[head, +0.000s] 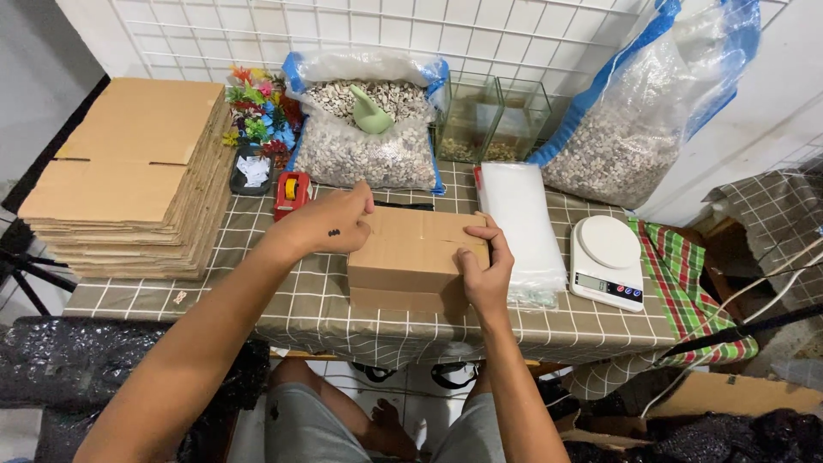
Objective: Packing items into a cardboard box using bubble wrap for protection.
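A small brown cardboard box (pixel 411 257) stands on the checked tablecloth (pixel 309 304) in the middle of the table. My left hand (pixel 330 225) lies flat over the box's top left corner, palm down. My right hand (pixel 484 267) grips the box's right end, thumb on the front face and fingers curled over the top flap. The top flaps are closed under both hands.
A stack of flattened cardboard boxes (pixel 133 171) fills the left. Behind the box lie a red tape dispenser (pixel 291 193), an open bag of gravel (pixel 369 129) with a green scoop (pixel 370 113), plastic plants (pixel 257 111), two glass tanks (pixel 489 120), clear bags (pixel 519 223) and a white scale (pixel 607 261).
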